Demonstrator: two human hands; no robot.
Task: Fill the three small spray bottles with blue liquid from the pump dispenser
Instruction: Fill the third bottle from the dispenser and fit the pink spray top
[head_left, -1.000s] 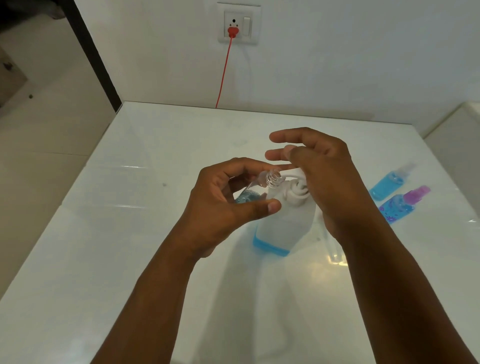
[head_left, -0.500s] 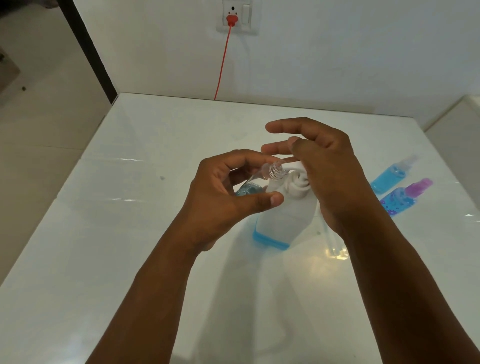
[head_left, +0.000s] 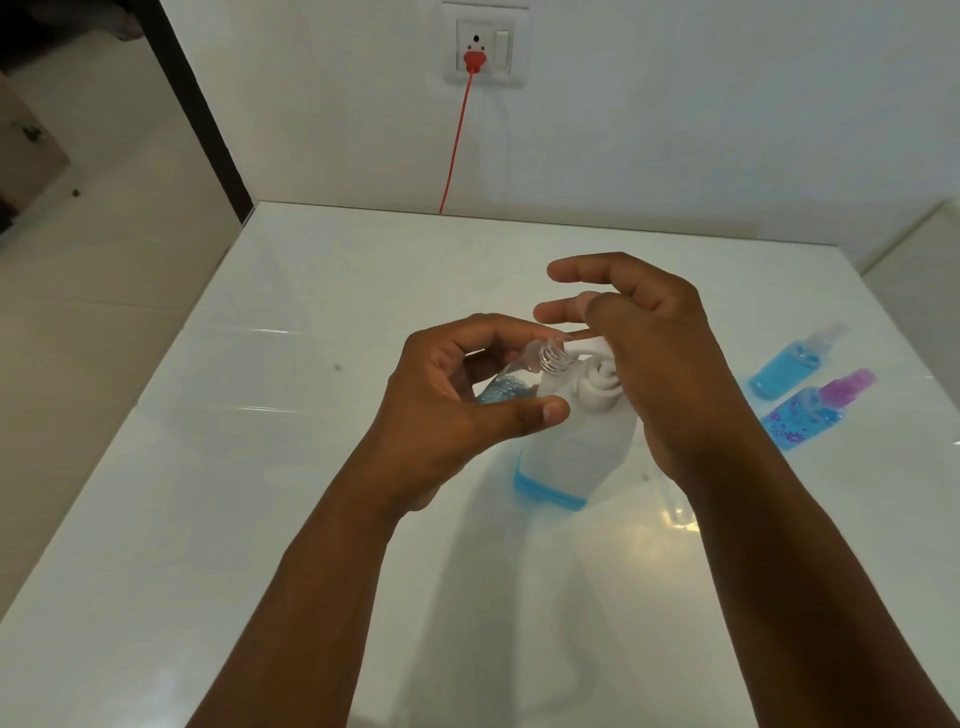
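My left hand (head_left: 447, 405) grips a small clear spray bottle (head_left: 524, 371), uncapped and tilted, with some blue liquid at its bottom. Its threaded neck sits right at the white spout of the pump dispenser (head_left: 574, 447), a frosted bottle with a thin layer of blue liquid at its base. My right hand (head_left: 654, 374) rests on top of the pump head, fingers extended over it. Two capped spray bottles lie on the table to the right: one with a clear cap (head_left: 789, 364) full of blue liquid, one with a purple cap (head_left: 815, 410) and a flower print.
The white glossy table (head_left: 260, 519) has its left edge near a drop to the floor. A wall socket with a red plug (head_left: 474, 61) and red cord is on the back wall. A small clear cap (head_left: 680, 512) seems to lie right of the dispenser.
Both hands hold nearly the same pose over the dispenser; the view has shifted slightly. The small bottle stays at the spout.
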